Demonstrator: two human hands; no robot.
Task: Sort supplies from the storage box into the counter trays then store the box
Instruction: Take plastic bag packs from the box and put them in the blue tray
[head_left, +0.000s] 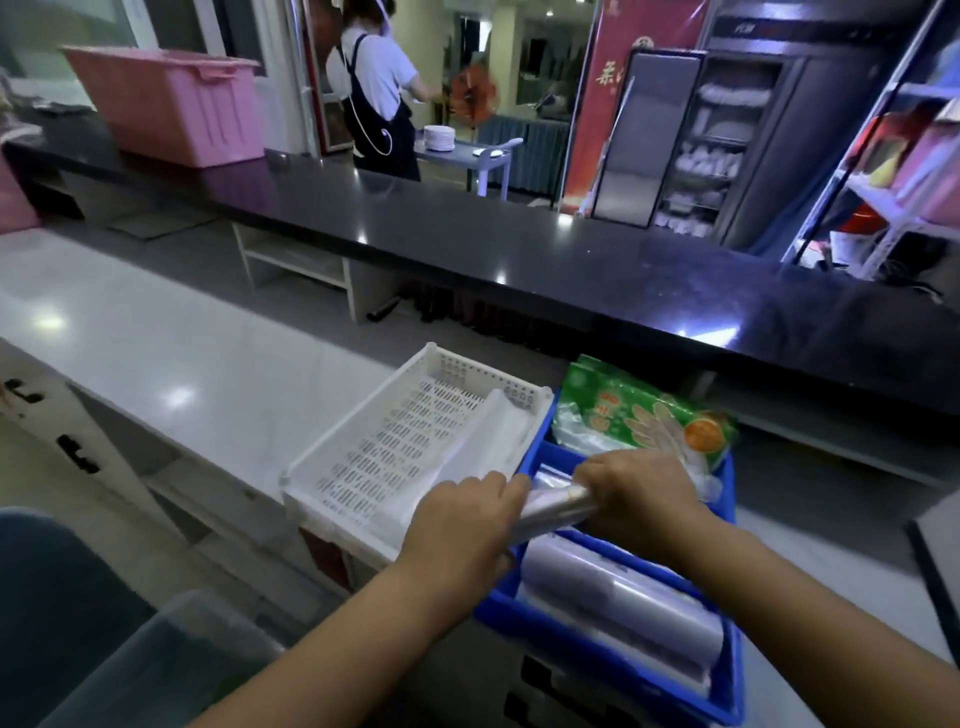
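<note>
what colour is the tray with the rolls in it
Blue, clearest in the head view: the tray holding the clear rolls.

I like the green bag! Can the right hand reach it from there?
Probably yes. The green bag lies just beyond the right hand, with nothing over it. But that hand and the left hand grip the clear plastic roll, so it must let go first.

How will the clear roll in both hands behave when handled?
The clear roll looks stiff: between left hand and right hand it does not sag. Its glossy wrap is probably slippery. Being round, it may roll once set down.
</note>
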